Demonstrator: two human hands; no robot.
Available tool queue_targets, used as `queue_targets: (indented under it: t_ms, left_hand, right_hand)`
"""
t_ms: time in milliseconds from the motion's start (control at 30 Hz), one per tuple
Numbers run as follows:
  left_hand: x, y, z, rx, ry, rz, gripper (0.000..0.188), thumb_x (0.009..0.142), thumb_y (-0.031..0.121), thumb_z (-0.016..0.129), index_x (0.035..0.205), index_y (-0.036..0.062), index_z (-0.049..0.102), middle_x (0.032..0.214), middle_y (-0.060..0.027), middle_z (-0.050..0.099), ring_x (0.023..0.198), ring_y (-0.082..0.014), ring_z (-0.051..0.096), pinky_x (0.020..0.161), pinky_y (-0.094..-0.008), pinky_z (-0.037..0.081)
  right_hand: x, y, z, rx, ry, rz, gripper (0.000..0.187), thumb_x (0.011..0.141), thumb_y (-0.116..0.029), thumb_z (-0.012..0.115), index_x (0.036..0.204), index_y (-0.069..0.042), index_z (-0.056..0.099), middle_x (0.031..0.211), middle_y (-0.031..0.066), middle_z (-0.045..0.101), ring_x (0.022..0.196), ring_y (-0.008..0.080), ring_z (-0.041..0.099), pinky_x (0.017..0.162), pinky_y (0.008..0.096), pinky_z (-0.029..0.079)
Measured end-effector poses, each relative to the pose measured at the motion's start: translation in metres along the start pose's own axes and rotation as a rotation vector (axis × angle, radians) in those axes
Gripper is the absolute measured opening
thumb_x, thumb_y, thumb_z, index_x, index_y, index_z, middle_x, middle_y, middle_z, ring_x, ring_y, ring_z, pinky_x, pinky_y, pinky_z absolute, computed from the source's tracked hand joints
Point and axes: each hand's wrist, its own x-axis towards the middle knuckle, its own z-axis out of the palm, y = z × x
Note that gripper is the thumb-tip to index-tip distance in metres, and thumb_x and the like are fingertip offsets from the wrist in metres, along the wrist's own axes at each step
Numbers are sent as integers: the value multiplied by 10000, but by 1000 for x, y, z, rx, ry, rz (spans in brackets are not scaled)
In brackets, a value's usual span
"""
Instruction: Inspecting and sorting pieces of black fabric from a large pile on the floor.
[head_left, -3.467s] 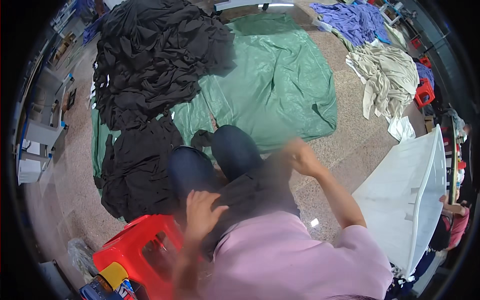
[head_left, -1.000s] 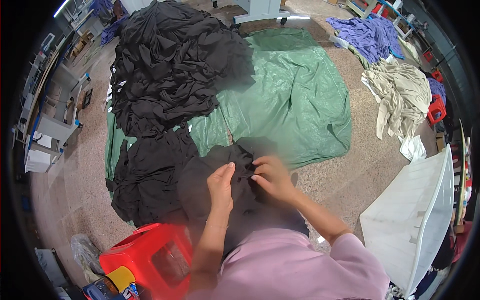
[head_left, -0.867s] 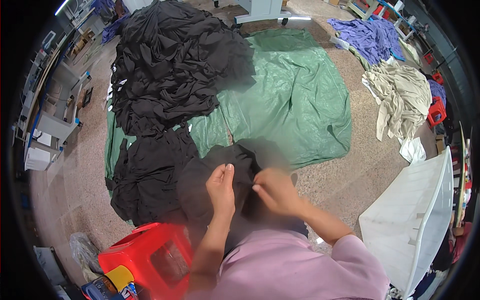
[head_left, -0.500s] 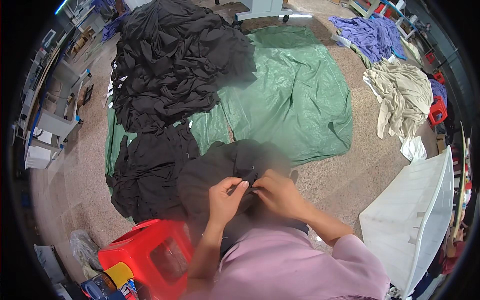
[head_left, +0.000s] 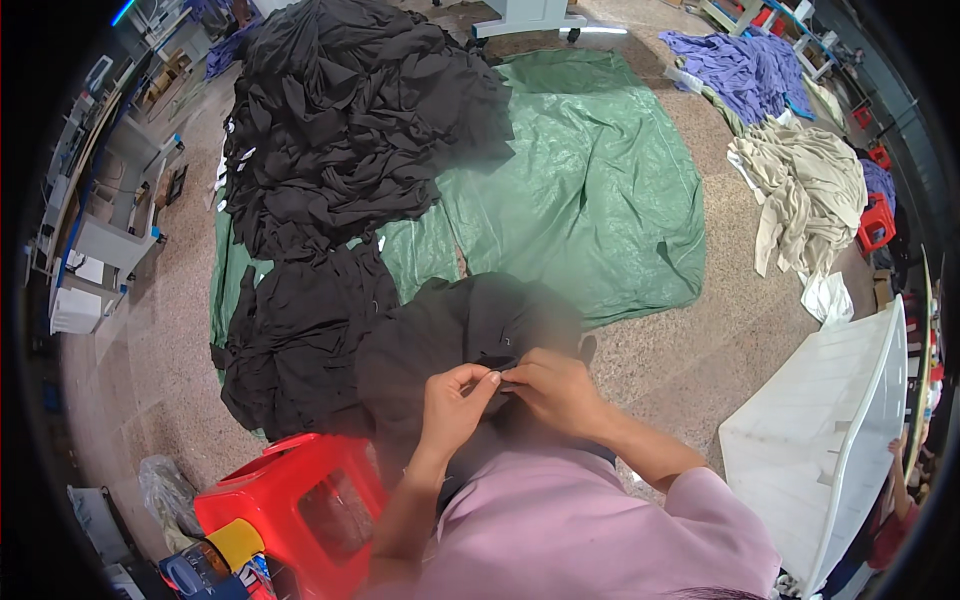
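Head view, only one: L hand [head_left: 452,405] and R hand [head_left: 562,392] are close tog., fingertips almost meeting, each w/ thumb + fingers narrowed on a small fold of a soft, matt black cloth piece [head_left: 425,335]. Exact grip under the fingers is hidden, can't tell. The cloth lies over the wearer's lap, prob. b/c knees give a handy rest & leave both hands free for the fold; close pinch prob. keeps that bit taut + in sight.

Just L of it, a low, crumpled black fabric pile [head_left: 310,325]; beyond, a big, tangled black fabric heap [head_left: 360,130]. Both sit on a crinkled green plastic tarp [head_left: 600,190], prob. to keep cloth off the speckled stone floor [head_left: 660,400]. Black stuff's in easy reach, while the creased cream fabric pile [head_left: 810,190] lies well apart on R, maybe sorted by colour. Boxy red plastic stool [head_left: 250,490] is near L forearm.
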Motion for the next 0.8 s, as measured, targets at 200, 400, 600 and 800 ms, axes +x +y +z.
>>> queue_targets:
  t_ms: [200,400,600,800]
  left_hand:
    - [-5,-3,-2,246,-29,251,152,851,97,693,865,-44,638,740,-69,611,669,-129,571,612,-240,442]
    - [-16,4,-1,436,-16,445,95,874,58,632,888,-33,606,759,-143,577,608,-259,574,549,-333,441]
    - [-19,4,-3,440,-56,541,63,890,40,576,866,-19,574,750,-158,531,604,-349,544,536,-403,432]
    - [-24,-8,2,311,24,453,87,866,21,576,792,-24,571,661,-113,490,555,-219,524,496,-324,388]
  right_hand:
    - [-3,4,-2,102,-37,95,197,721,39,707,903,-6,644,806,104,580,688,270,599,584,343,475]
    - [-3,6,-3,184,-34,110,142,764,17,698,900,3,661,819,103,603,702,252,610,600,325,479]
    - [-3,9,0,368,-137,342,76,845,-61,665,869,11,663,789,69,613,702,149,582,627,285,454]
    - [-10,9,20,612,-157,653,140,892,-127,637,861,10,649,827,20,604,771,94,538,668,282,445]
